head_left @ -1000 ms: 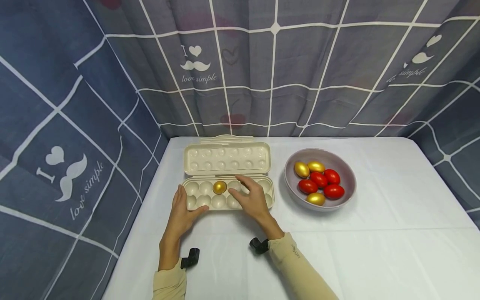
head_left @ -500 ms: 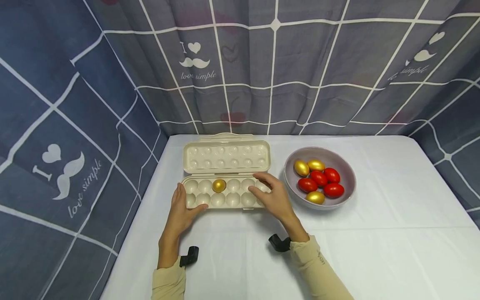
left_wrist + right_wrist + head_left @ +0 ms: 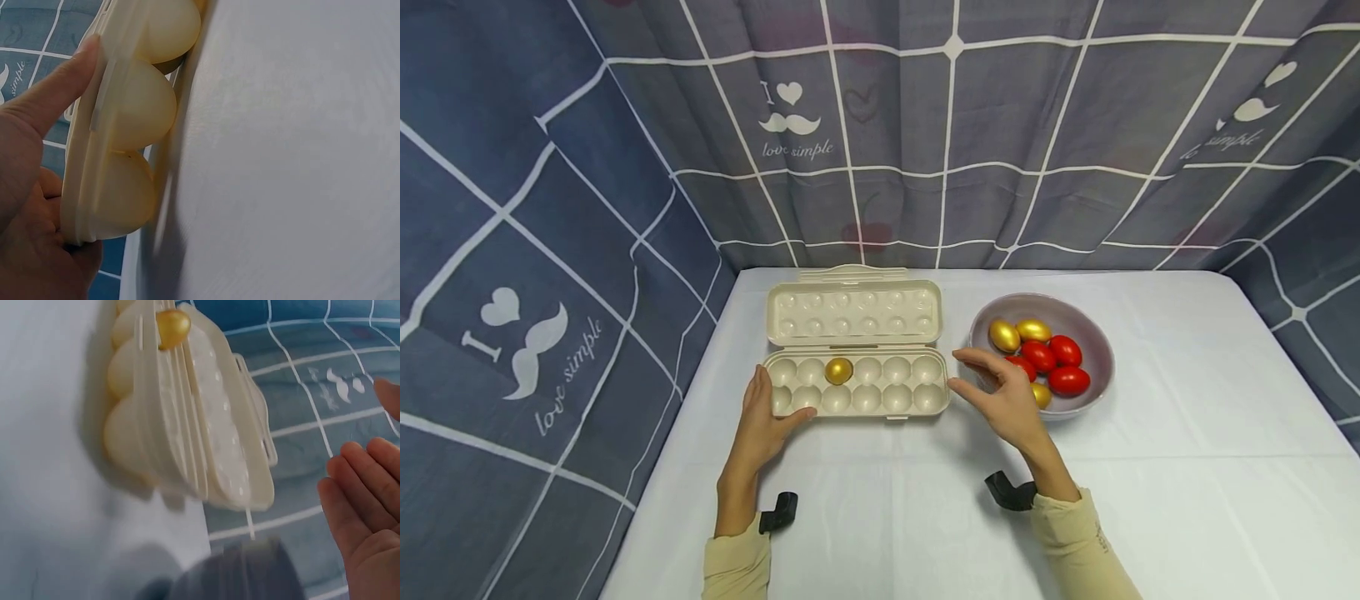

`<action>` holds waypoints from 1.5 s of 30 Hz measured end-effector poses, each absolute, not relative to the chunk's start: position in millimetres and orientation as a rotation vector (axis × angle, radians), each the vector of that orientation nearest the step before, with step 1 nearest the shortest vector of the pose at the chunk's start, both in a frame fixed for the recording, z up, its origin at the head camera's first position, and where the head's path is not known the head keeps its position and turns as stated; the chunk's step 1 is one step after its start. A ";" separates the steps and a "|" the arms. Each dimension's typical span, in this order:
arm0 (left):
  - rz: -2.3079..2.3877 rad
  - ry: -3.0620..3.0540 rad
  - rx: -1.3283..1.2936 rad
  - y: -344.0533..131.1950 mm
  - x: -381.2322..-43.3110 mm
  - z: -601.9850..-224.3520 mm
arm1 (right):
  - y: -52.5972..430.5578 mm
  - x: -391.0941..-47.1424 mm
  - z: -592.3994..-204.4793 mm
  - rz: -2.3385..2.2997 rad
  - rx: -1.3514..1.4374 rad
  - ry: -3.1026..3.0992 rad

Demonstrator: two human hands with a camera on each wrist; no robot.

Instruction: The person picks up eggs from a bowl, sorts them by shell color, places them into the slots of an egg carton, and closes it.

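A cream egg carton (image 3: pixel 853 350) lies open on the white table, lid folded to the back. One gold egg (image 3: pixel 838 371) sits in its back row; the other cups hold nothing. My left hand (image 3: pixel 765 433) holds the carton's left end, thumb on the front rim (image 3: pixel 81 69) and fingers around the side. My right hand (image 3: pixel 1009 408), fingers apart and holding nothing, is between the carton and a mauve bowl (image 3: pixel 1101 354), over the bowl's left edge. Gold eggs (image 3: pixel 1034 332) and red eggs (image 3: pixel 1069 381) lie in the bowl, some partly hidden by my right hand.
A white cloth (image 3: pixel 1195 375) covers the table. Dark grey-blue curtains (image 3: pixel 1000 117) with white lines hang behind it and at both sides. In the right wrist view, the blurred bowl (image 3: pixel 240 575) shows at the bottom.
My right hand has moved right, from over the carton's cups to the bowl's left edge. My left hand stays on the carton; the gold egg stays in its cup.
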State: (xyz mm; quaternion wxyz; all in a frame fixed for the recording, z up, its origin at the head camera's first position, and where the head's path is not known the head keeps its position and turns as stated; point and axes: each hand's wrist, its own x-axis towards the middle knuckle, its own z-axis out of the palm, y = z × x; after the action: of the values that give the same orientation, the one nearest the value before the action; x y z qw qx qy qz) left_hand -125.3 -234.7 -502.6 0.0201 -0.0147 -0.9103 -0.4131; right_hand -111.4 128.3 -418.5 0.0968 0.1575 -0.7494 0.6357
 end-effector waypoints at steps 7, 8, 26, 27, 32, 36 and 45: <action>-1.262 -2.846 -0.023 -235.2 -124.7 -502.5 | 161.4 -107.6 -431.6 1.796 0.472 -2.241; -1.260 -2.847 -0.019 -235.3 -124.8 -502.6 | 166.5 -108.0 -435.0 1.792 0.464 -2.248; -1.295 -2.808 -0.034 -235.2 -126.0 -504.5 | 224.3 -108.2 -453.2 1.451 0.262 -2.633; -1.294 -2.808 -0.044 -234.7 -127.0 -504.5 | 224.6 -108.4 -453.2 1.456 0.260 -2.627; -1.300 -2.801 -0.049 -235.0 -128.9 -504.4 | 223.4 -111.5 -452.6 1.501 0.291 -2.593; -1.307 -2.787 -0.041 -236.8 -127.8 -504.1 | 223.1 -114.4 -450.1 1.474 0.303 -2.638; -1.310 -2.791 -0.045 -235.9 -125.8 -504.6 | 231.7 -121.4 -446.6 1.362 0.235 -2.798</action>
State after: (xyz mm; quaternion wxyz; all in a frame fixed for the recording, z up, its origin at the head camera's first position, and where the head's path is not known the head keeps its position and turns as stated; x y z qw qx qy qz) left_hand -125.8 -235.9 -504.6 0.0293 -0.0144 -0.9048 -0.4246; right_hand -121.4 231.7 -446.6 0.0103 0.0753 -0.8966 0.4363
